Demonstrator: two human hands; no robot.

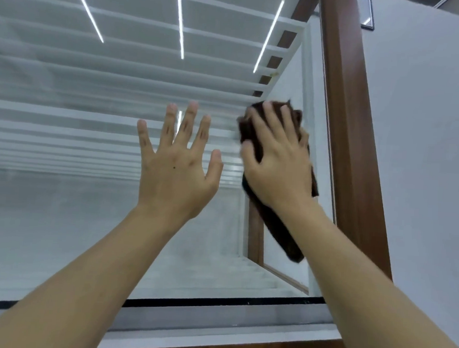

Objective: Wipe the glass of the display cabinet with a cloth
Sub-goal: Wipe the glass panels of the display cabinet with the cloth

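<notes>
The left hand (176, 167) is released, fingers spread flat toward the glass (58, 202). The right hand (276, 161) presses a dark brown cloth (281, 226) against the pane beside the wooden frame (345, 133). Wiping looks underway; most glass seems left.
</notes>
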